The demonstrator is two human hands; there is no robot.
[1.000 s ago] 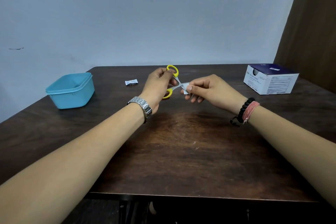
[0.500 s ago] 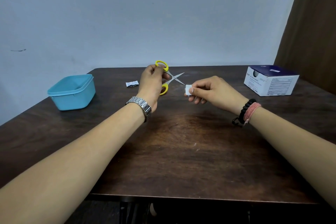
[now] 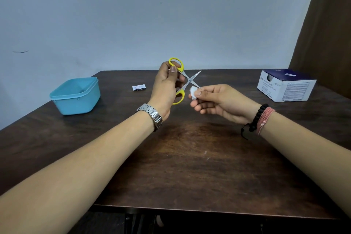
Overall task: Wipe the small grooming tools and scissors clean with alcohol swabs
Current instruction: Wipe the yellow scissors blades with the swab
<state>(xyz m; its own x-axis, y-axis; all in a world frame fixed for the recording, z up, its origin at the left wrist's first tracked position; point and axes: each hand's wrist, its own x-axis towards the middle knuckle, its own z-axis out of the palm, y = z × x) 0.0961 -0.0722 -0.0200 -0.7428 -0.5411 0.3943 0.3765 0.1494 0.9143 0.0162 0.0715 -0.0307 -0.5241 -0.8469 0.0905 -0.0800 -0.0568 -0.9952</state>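
My left hand (image 3: 164,89) grips small scissors (image 3: 187,80) by their yellow handle loops, holding them above the dark wooden table (image 3: 190,157). The steel blades are spread apart in an X, pointing right. My right hand (image 3: 218,100) pinches a small white alcohol swab (image 3: 193,92) between thumb and fingers, right at the tip of the lower blade. Whether the swab touches the blade I cannot tell.
A light blue plastic container (image 3: 76,95) stands at the left of the table. A torn white swab wrapper (image 3: 139,87) lies behind my left hand. A blue and white swab box (image 3: 286,85) sits at the far right. A brown curtain hangs at the right edge.
The scissors were lifted away from the swab and their blades opened wider. My right hand with the swab has now come back up to the lower blade tip.
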